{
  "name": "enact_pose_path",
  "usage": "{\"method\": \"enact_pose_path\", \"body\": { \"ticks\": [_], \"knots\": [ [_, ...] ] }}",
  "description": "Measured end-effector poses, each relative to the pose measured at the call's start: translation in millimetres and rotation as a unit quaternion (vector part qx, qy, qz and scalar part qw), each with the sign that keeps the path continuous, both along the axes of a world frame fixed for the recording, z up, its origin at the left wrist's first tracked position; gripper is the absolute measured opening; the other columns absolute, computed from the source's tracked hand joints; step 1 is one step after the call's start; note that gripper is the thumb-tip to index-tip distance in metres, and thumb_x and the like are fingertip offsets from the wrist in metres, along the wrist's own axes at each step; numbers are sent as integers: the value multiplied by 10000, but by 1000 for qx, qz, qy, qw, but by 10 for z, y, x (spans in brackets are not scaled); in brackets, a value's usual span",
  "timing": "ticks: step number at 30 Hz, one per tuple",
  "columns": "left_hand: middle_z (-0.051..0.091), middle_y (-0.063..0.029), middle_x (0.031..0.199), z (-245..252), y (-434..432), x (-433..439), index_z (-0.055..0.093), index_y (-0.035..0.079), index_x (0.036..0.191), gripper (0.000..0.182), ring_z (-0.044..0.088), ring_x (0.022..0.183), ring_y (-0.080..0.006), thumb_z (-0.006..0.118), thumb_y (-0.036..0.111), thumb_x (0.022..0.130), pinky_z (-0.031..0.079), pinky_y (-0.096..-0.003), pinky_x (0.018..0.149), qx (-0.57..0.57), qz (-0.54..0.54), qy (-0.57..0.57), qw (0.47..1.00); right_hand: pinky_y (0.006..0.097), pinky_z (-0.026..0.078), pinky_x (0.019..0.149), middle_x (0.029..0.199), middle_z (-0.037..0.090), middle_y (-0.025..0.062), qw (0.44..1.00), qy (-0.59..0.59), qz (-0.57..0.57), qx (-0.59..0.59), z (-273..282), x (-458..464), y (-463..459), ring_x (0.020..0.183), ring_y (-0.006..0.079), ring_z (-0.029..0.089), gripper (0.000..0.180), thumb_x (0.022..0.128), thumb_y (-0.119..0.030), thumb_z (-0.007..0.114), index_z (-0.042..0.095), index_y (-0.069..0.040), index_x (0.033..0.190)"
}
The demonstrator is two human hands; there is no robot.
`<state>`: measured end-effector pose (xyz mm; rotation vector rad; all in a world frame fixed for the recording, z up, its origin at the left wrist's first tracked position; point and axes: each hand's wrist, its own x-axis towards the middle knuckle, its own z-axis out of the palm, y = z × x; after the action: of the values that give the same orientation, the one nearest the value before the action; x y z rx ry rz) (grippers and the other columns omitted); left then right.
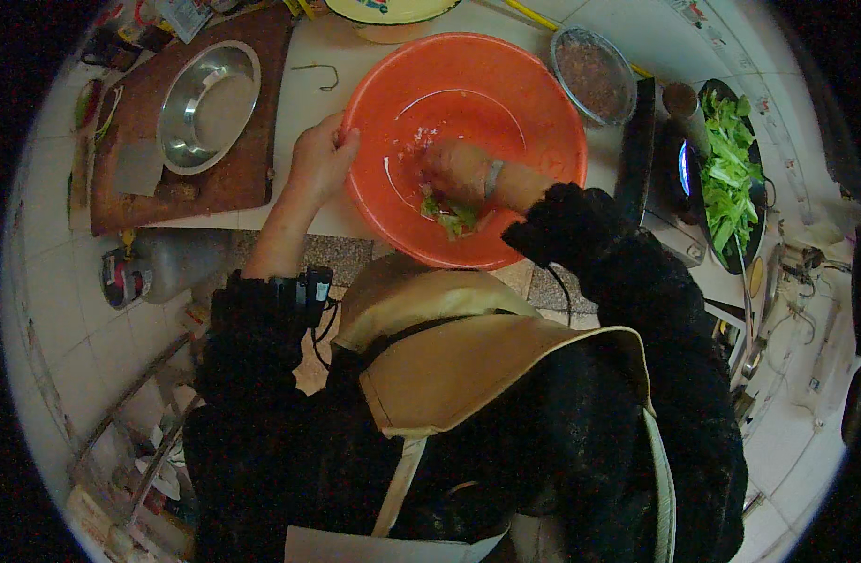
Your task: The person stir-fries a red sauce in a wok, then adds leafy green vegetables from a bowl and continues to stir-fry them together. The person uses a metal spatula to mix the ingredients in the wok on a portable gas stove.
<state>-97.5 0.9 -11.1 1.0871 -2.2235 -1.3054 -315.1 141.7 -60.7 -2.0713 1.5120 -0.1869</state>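
An orange plastic basin [550,112] stands at the counter's front edge, its near side by my apron. My left hand [323,158] grips its left rim, thumb over the edge. Inside the basin, low on the near side, is my right hand [455,169], blurred, with a band at the wrist. Its fingers are hard to make out. Wet leafy greens [453,217] lie right beside and under it, and I cannot tell whether they are held. Glints near the fingers suggest a little water on the bottom.
To the right, a black wok [760,155] of cut greens [729,169], with a utensil handle [743,288] sticking out, sits by a blue gas flame [684,167]. A clear tub [592,74] is behind the basin. Left are a steel bowl [251,105], a cleaver [138,167] and a cutting board [212,193].
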Motion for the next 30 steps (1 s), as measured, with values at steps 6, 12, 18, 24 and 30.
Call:
{"method": "enact_pose_path", "body": {
  "ticks": [6, 12, 18, 24, 30],
  "knots": [
    [704, -129, 919, -38, 0, -13, 639, 44, 1151, 294, 678, 805, -212, 621, 188, 895, 525, -343, 743, 66, 18, 22, 997, 452, 503, 818, 912, 660, 162, 992, -34, 82, 87, 471, -24, 559, 902, 361, 617, 156, 872, -179, 595, 681, -77, 953],
    [697, -105, 998, 41, 221, 14, 572, 62, 1244, 430, 686, 928, -205, 685, 249, 873, 564, -335, 775, 172, -19, -36, 984, 489, 525, 734, 860, 670, 205, 970, 92, -204, 95, 443, -514, 653, 805, 411, 640, 256, 919, -283, 523, 687, -100, 990],
    [573, -152, 1273, 168, 695, 256, 371, 85, 1405, 633, 658, 1006, -277, 675, 266, 880, 622, -412, 660, 550, -13, -6, 835, 514, 526, 743, 974, 669, 205, 976, 47, -192, 94, 298, -197, 578, 882, 404, 651, 352, 938, -337, 503, 637, -36, 1060],
    [532, -155, 1308, 65, 956, 289, 365, 72, 1390, 567, 643, 1045, -310, 585, 115, 870, 615, -476, 746, 597, 25, 112, 794, 500, 530, 765, 1024, 653, 224, 969, 40, -234, 70, 544, 292, 512, 950, 394, 638, 395, 897, -378, 574, 585, -42, 1105],
    [566, -160, 1249, 404, 972, 468, 388, 23, 1355, 514, 629, 1078, -311, 528, 58, 862, 594, -506, 815, 551, 74, 137, 820, 490, 510, 835, 1079, 633, 177, 999, 42, -17, 14, 779, 373, 265, 999, 385, 614, 375, 885, -411, 584, 636, -84, 1059]
  ]
}}
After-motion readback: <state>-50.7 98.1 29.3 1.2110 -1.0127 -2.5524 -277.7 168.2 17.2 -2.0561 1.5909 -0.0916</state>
